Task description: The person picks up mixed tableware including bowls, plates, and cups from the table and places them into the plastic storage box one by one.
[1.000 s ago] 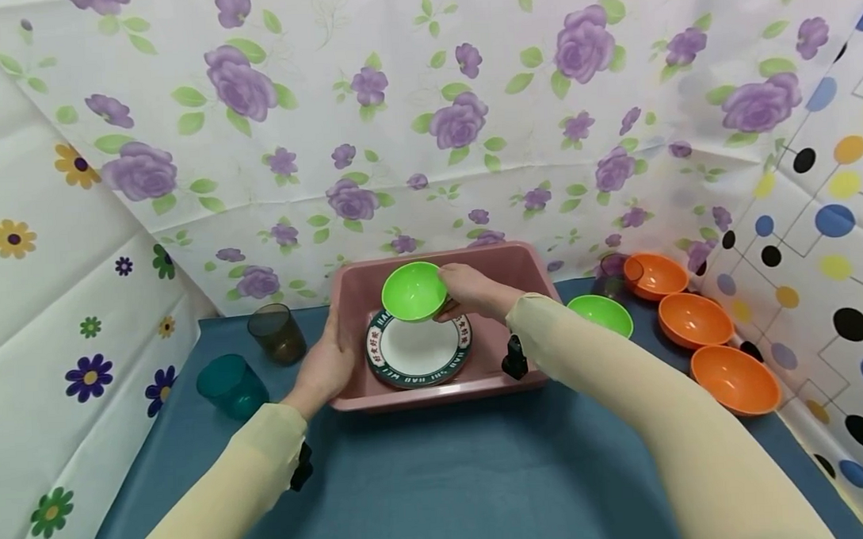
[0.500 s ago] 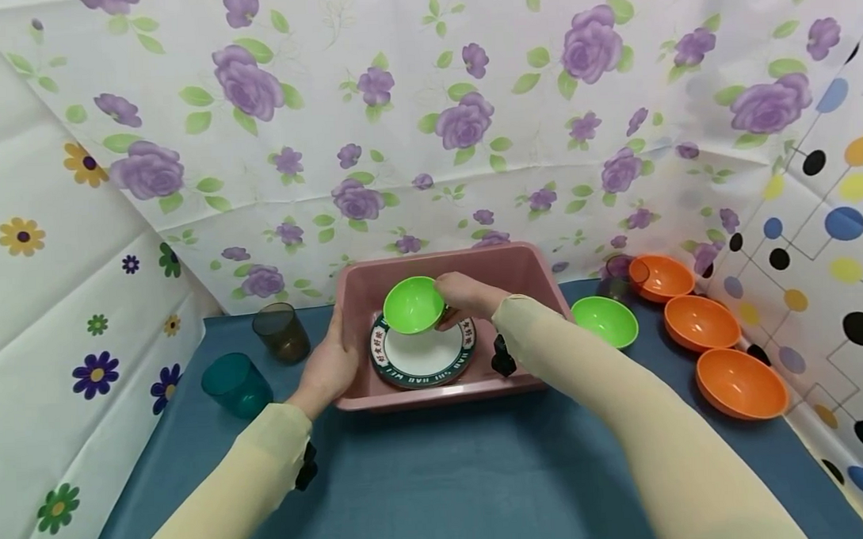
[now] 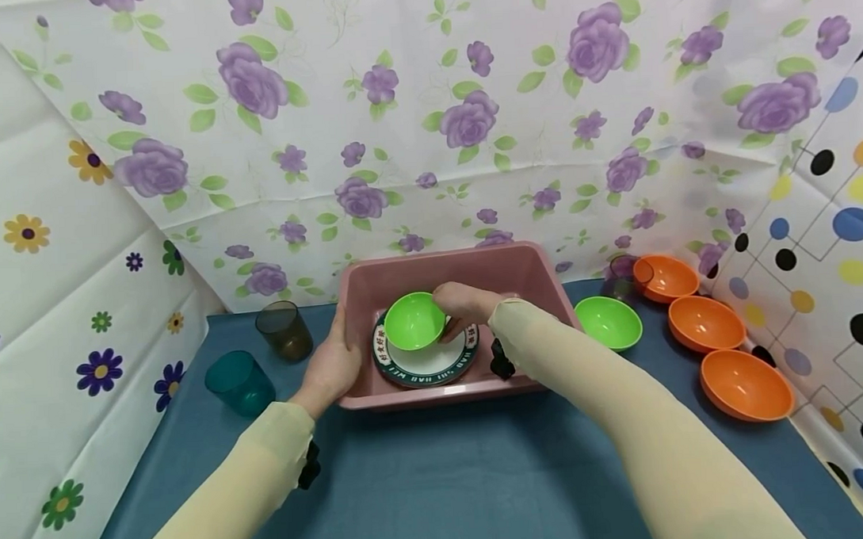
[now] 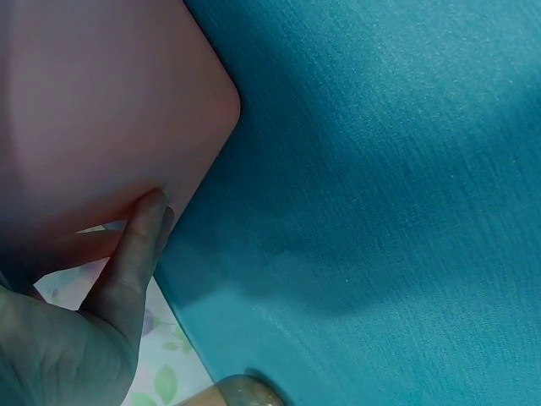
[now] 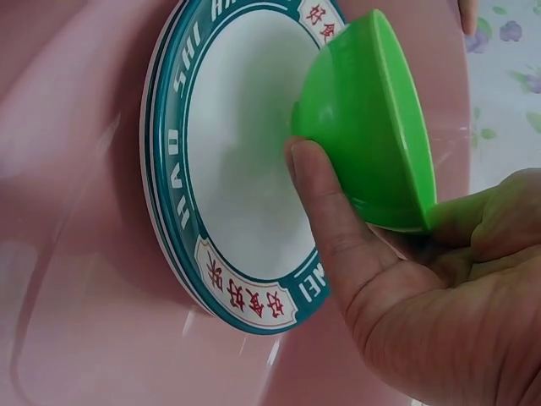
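Observation:
My right hand (image 3: 467, 304) pinches a small green bowl (image 3: 415, 322) at its right side. In the right wrist view, one digit of the right hand (image 5: 448, 313) lies against the underside of the green bowl (image 5: 363, 127) and others are at its rim. Right below it, a white plate with a green lettered border (image 3: 424, 373) lies in the pink basin (image 3: 517, 258); the bowl covers part of the plate. My left hand (image 3: 333, 366) holds the basin's left side. In the left wrist view, fingers of the left hand (image 4: 93, 338) touch the basin's outer wall (image 4: 118, 93).
Left of the basin stand a brown cup (image 3: 284, 330) and a teal cup (image 3: 240, 383). Another green bowl (image 3: 608, 324) sits right of it, beside a dark see-through cup (image 3: 620, 279) and three orange bowls (image 3: 746, 385). Floral sheeting (image 3: 429, 206) rises behind the blue tabletop (image 3: 439, 475).
My right hand has lowered the green bowl toward the plate inside the basin. The left hand keeps its hold on the basin's side. The head view has shifted slightly.

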`<control>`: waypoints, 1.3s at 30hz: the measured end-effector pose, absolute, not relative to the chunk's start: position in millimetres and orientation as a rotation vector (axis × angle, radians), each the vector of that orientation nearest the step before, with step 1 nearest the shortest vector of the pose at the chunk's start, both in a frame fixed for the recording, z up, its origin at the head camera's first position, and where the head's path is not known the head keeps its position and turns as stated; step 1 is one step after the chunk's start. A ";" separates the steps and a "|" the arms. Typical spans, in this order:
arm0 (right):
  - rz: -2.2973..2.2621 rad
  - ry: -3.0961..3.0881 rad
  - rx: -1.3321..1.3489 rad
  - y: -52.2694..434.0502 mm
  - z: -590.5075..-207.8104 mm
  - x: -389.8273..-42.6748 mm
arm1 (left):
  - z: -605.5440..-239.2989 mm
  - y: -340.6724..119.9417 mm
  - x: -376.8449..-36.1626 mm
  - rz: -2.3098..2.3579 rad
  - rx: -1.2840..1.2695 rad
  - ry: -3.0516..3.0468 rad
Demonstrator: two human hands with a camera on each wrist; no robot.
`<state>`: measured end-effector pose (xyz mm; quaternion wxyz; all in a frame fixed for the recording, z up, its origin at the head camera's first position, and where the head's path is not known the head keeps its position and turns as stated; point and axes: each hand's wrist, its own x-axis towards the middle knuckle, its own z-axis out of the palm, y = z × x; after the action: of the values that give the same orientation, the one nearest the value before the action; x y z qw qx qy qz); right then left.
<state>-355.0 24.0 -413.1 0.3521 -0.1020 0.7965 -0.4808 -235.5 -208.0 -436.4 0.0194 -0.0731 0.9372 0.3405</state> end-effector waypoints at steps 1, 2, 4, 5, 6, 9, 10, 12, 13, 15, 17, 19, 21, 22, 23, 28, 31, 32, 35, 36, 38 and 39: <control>-1.238 2.059 -0.261 23.8 -413.5 -356.0 | -436.8 -208.3 -235.6 1.052 -0.226 2.911; -1.232 2.057 -0.258 23.5 -413.9 -357.0 | -437.3 -208.6 -235.9 1.045 -0.222 2.917; -1.220 2.059 -0.252 23.2 -414.4 -358.7 | -437.5 -208.4 -236.0 1.046 -0.225 2.913; -1.214 2.059 -0.251 23.1 -414.5 -359.4 | -437.4 -208.4 -235.8 1.047 -0.224 2.911; -1.210 2.060 -0.252 22.9 -414.6 -359.9 | -437.1 -208.4 -235.6 1.048 -0.222 2.909; -1.199 2.065 -0.258 22.4 -415.3 -361.1 | -436.5 -208.3 -234.8 1.048 -0.223 2.906; -1.192 2.063 -0.265 22.4 -415.4 -361.1 | -436.2 -208.3 -234.6 1.048 -0.221 2.911; -1.175 2.059 -0.276 22.5 -415.8 -360.7 | -436.2 -208.5 -234.5 1.046 -0.220 2.915; -1.166 2.056 -0.284 22.5 -416.1 -360.7 | -436.3 -208.5 -234.5 1.045 -0.224 2.915; -1.142 2.046 -0.297 22.9 -416.5 -360.6 | -436.5 -208.7 -234.6 1.043 -0.229 2.915; -1.119 2.038 -0.307 23.2 -417.0 -360.8 | -437.1 -208.9 -235.1 1.041 -0.230 2.912; -1.100 2.056 -0.317 23.2 -417.9 -361.7 | -437.3 -208.8 -235.3 1.036 -0.237 2.906; -1.090 2.088 -0.313 22.7 -418.4 -362.1 | -437.3 -208.7 -235.6 1.035 -0.245 2.897; -1.085 2.109 -0.309 22.1 -418.5 -362.0 | -437.3 -208.8 -235.6 1.037 -0.247 2.893; -1.082 2.132 -0.303 21.8 -418.6 -361.9 | -437.3 -208.9 -235.6 1.037 -0.247 2.889; -1.053 2.222 -0.289 19.2 -415.6 -358.9 | -437.1 -208.8 -235.6 1.044 -0.245 2.893; -1.023 2.255 -0.292 18.6 -413.1 -357.0 | -436.8 -208.4 -235.2 1.042 -0.234 2.912; -1.013 2.263 -0.289 18.8 -412.4 -356.4 | -436.6 -208.2 -234.8 1.044 -0.233 2.912; -0.973 2.294 -0.294 20.4 -410.2 -354.7 | -436.2 -208.1 -234.2 1.063 -0.239 2.893; -0.953 2.311 -0.301 21.2 -409.5 -354.2 | -435.9 -207.9 -233.9 1.069 -0.246 2.884; -0.903 2.345 -0.322 23.3 -408.2 -353.5 | -435.7 -207.7 -233.5 1.090 -0.257 2.859; -0.877 2.362 -0.336 24.5 -407.6 -353.2 | -435.9 -207.9 -233.7 1.089 -0.257 2.861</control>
<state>-353.2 24.5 -407.6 0.2955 -0.1265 0.8878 -0.3295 -233.7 -207.9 -435.9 0.0349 -0.0836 0.9308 0.3542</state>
